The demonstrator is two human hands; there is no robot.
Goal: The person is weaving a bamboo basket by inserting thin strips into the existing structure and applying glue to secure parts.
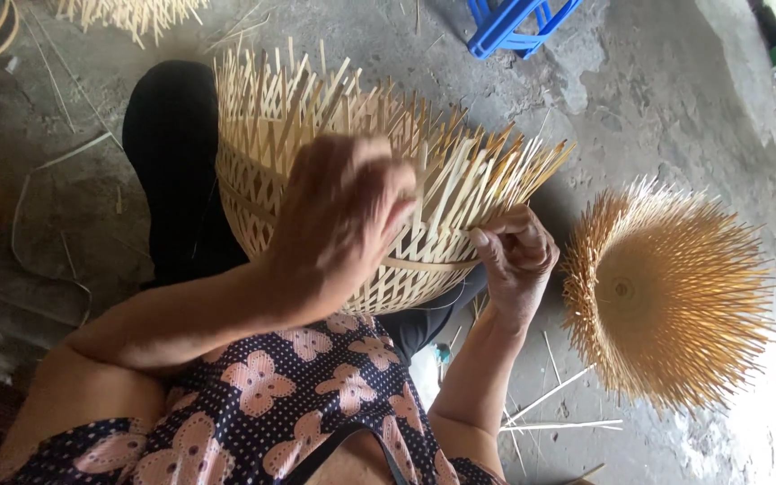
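The left hand (343, 224) lies on the woven bamboo basket (352, 180). The right hand (518, 256) pinches a strip at the rim. Right of this grip, a second basket (671, 292) lies on the floor (657, 99).

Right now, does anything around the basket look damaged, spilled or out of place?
Nothing looks damaged. The half-woven basket has loose strip ends sticking up, unfinished rather than broken. Stray bamboo strips lie scattered on the concrete floor by the right hand. The left hand is blurred.
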